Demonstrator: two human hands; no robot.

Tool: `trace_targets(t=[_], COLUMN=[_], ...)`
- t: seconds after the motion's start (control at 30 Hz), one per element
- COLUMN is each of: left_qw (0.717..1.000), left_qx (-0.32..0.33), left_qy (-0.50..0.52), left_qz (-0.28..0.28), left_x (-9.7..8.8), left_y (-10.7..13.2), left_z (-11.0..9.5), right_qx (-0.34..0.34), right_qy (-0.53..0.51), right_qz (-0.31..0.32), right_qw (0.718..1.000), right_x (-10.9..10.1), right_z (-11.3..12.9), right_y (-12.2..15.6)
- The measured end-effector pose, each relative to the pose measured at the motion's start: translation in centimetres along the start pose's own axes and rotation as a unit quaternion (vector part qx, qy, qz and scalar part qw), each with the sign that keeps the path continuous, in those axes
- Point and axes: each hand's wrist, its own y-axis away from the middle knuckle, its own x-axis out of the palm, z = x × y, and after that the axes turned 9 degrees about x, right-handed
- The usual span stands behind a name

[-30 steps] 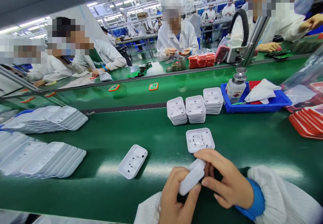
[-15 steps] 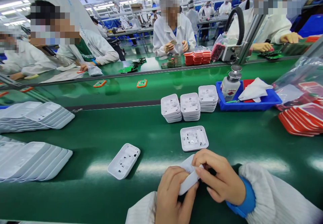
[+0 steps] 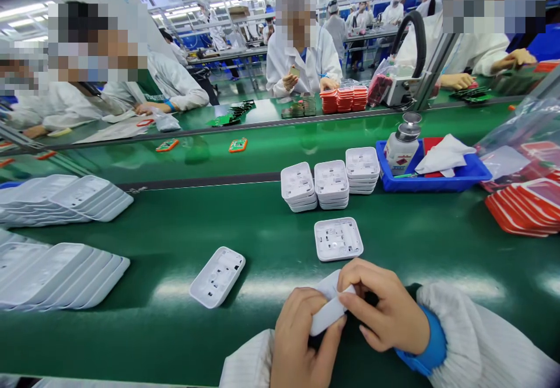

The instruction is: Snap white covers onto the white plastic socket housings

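Between my two hands is a white plastic housing (image 3: 327,317), tilted on edge above the green bench. My left hand (image 3: 301,332) is wrapped round its near left side, thumb underneath. The fingers of my right hand (image 3: 380,303) pinch its upper right end; whether a smaller part is between them is hidden. Just beyond my hands a square white shell (image 3: 338,239) lies with its inner side up. A longer white shell (image 3: 217,277) rests to the left, also inner side up.
Stacked square shells (image 3: 331,185) stand beyond. A blue tray (image 3: 437,184) holds a pump bottle (image 3: 401,147) and white cloth. Red-edged parts (image 3: 527,204) lie right; long shells (image 3: 65,274) overlap left. Orange-edged boards (image 3: 238,144) sit on the conveyor (image 3: 271,157). A co-worker (image 3: 301,55) sits opposite.
My hands keep nearly the same grip on the housing. The orange-edged boards have shifted slightly left along the conveyor. The co-worker opposite has reached one hand to the red stacks.
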Motion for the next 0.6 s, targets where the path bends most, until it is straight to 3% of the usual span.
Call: trace_targets(t=[0.2, 0.4, 0.5, 0.57, 0.6], left_qw=[1.000, 1.000, 0.988, 0.954, 0.924], left_qx=[-0.005, -0.017, -0.089, -0.183, -0.229], left_qy=[-0.011, 0.023, 0.108, 0.196, 0.253], left_qz=[0.016, 0.003, -0.058, -0.132, -0.172], left_x=[0.2, 0.2, 0.0, -0.3, -0.6], left_y=[0.0, 0.0, 0.1, 0.0, -0.2], left_z=[0.3, 0.1, 0.0, 0.2, 0.3], right_qx=[0.002, 0.005, 0.001, -0.022, -0.039], right_qy=[0.034, -0.005, -0.014, 0.006, 0.029], right_qz=[-0.028, -0.023, -0.033, -0.057, -0.071], right_qw=[0.999, 1.000, 0.999, 0.998, 0.996], right_x=[0.3, 0.2, -0.2, -0.6, -0.8], right_z=[-0.3, -0.7, -0.5, -0.6, -0.7], right_y=[0.0, -0.3, -0.3, -0.3, -0.3])
